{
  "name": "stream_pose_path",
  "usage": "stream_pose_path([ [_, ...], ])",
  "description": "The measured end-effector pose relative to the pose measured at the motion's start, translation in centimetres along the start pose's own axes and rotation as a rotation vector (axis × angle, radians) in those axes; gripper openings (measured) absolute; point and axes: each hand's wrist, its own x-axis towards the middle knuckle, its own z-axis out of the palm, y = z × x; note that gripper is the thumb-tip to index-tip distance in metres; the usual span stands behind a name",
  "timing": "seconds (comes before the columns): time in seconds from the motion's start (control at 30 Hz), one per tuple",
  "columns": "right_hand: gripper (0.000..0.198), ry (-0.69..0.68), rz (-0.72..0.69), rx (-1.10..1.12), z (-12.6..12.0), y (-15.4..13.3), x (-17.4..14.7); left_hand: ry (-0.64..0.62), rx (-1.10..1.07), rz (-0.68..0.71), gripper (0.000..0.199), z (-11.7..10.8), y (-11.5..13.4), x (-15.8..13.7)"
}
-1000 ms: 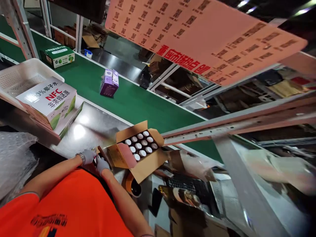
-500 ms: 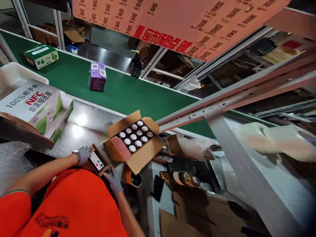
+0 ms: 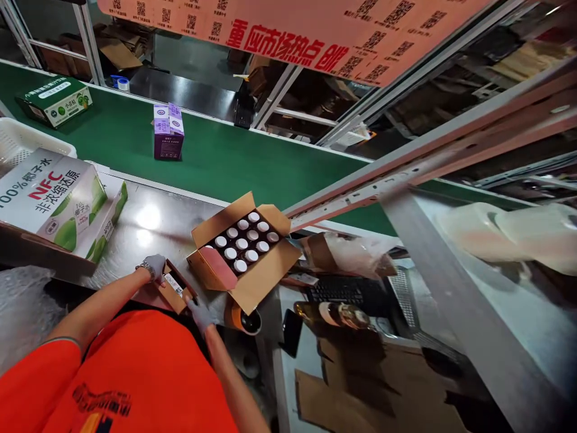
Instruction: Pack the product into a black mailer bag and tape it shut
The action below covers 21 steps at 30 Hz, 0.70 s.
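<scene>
Gripping a small brown box (image 3: pixel 174 288) with a white label, both hands.

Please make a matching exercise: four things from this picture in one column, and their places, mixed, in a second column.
Things:
1. purple carton
2. small brown box
3. white-capped bottles
4. tape roll

Places:
A. inside the open cardboard box
B. on the green conveyor belt
C. between the left hand and right hand
D. at the steel table's near edge

Pairs: 1-B, 2-C, 3-A, 4-D
</scene>
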Motion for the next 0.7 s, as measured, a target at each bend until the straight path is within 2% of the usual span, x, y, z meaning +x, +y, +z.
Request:
stream_pose_path([
  [0.13,0.058,-0.024,-0.061,-0.069,-1.6,-0.3,0.4,0.022,-0.047,-0.059,0.089,0.7,-1.0,0.3],
  [0.23,0.070,-0.178,-0.142,-0.230,-0.8,-0.4,0.2,0.028,-0.122,-0.089,0.097,1.2,-1.9,0.3],
  [0.33,0.079,-0.297,-0.260,-0.503,0.6,0.4,-0.2,0.045,-0.223,-0.099,0.089,1.8,-2.6,0.1],
  [0.5,0.072,-0.233,-0.363,-0.624,2.1,2.8,0.0,0.052,-0.406,-0.098,0.045,3.4,-3.2,-0.5],
  [0.6,0.068,-0.160,-0.463,-0.638,2.6,4.1,0.1,0.065,-0.474,-0.146,0.044,4.1,-3.5,-0.3],
  [0.7,0.056,-0.055,-0.549,-0.568,1.4,6.2,-1.2,0.076,-0.488,-0.204,0.047,4.3,-3.6,0.4],
])
